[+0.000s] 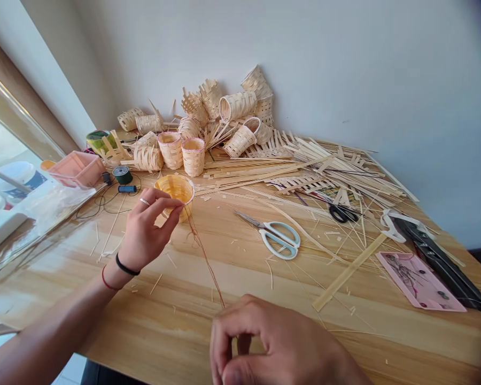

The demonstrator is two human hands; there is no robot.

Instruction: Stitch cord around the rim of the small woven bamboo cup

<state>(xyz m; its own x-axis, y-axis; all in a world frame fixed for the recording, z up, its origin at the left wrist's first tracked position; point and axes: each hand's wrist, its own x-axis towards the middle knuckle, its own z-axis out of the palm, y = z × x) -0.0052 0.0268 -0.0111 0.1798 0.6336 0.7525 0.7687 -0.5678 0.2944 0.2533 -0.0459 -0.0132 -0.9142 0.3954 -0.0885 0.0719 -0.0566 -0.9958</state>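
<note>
A brownish thread (207,259) runs slackly between my two hands. My left hand (148,227) is closed in a pinch on it, with thumb and forefinger just in front of the rim of a small yellow woven basket (173,184). The basket stands upright on the table, partly covered by my fingers; whether they touch its rim I cannot tell. Nearer to me, my right hand (278,342) has its fingers curled at the thread's lower end. The fingertips there are cut off by the picture's bottom edge. Right of the thread lie scissors (281,240) with pale blue handles.
Woven baskets (238,105) and loose wooden strips (264,170) pile up along the wall. Left stand a pink bin (77,170) and thread spools (122,174). At right lie black-handled scissors (342,214), a pink tray (419,280) and a long black tool (441,262).
</note>
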